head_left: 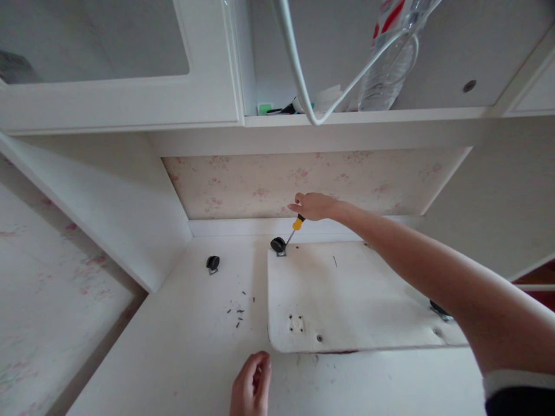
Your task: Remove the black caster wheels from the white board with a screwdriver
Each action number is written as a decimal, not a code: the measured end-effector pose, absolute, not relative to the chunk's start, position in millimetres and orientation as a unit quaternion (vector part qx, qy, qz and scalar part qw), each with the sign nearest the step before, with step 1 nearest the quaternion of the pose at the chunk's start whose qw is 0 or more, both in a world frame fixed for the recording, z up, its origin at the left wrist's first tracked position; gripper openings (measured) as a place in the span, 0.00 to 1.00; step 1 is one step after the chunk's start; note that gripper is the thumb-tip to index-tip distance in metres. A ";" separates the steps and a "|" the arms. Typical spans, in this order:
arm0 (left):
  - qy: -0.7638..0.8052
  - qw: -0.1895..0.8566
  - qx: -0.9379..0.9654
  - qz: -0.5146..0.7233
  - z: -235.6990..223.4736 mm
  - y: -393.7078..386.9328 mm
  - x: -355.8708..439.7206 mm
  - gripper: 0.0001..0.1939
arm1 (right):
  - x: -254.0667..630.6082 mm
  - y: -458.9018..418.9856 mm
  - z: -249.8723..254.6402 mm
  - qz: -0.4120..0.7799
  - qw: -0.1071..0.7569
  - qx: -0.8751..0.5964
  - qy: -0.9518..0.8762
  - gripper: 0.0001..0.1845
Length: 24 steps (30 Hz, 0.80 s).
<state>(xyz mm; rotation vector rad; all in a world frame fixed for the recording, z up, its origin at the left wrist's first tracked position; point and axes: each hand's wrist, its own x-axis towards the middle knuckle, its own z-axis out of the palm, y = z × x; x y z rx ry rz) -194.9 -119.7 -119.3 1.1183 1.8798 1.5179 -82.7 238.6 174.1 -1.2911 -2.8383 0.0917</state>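
Note:
My right hand (315, 207) is closed around the black and yellow handle of a screwdriver (297, 223). Its shaft slants down to the mounting plate of a black caster wheel (278, 245), at the far left corner of a white board (347, 289). Near the board's front left corner, my left hand (252, 381) is curled with fingertips together; what it holds, if anything, is hidden. Several small dark screws (240, 311) lie scattered left of the board. A second black caster (213, 263) lies loose farther left. Four-hole marks (296, 323) show at the board's near left corner.
Another black caster (440, 309) at the board's right is partly covered by my forearm. Overhead, a shelf (364, 115) holds a clear plastic bottle (385, 69), with a white cable (299, 69) hanging in a loop. White side panels (108, 190) enclose the desktop.

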 end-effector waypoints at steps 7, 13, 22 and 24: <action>0.687 0.250 0.414 0.543 -121.8 -120.0 -197.0 0.22 | -81.8 241.1 177.1 0.053 0.002 -0.363 -0.930 0.23; 0.683 0.256 0.412 0.547 -122.5 -119.9 -196.2 0.22 | -84.3 243.4 175.7 0.041 0.010 -0.393 -0.918 0.21; 0.679 0.265 0.411 0.548 -123.9 -120.3 -198.1 0.21 | -82.1 236.5 176.8 0.056 0.023 -0.344 -0.937 0.18; 0.679 0.266 0.408 0.549 -124.0 -120.5 -197.8 0.21 | -82.3 235.7 174.9 0.042 0.029 -0.348 -0.936 0.19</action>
